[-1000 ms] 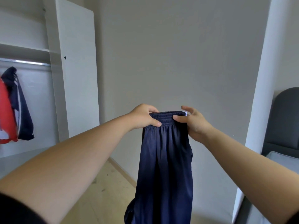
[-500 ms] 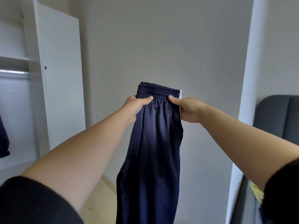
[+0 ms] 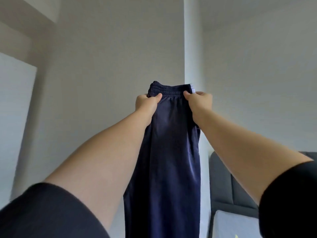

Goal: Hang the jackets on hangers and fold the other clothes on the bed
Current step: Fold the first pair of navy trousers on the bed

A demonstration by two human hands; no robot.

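Head view was mostly bare wall from 9 to 1 o'clock, open air there with nothing in my way. The trousers hung at centre, running from just above the middle down out of frame at 6 o'clock. I judged them doubled leg on leg, but not yet folded and not on the bed. A white post ran top to bottom at 1 o'clock, close behind their right edge; I couldn't tell if cloth touched it. The headboard and a corner of the bed sat low at 4 to 5 o'clock, the near place to lay them. My left hand pinched the left end of the waistband, thumb in front. My right hand pinched the right end likewise. No jackets or hangers showed, so that half I couldn't judge. What was left here was lowering, laying flat and folding.
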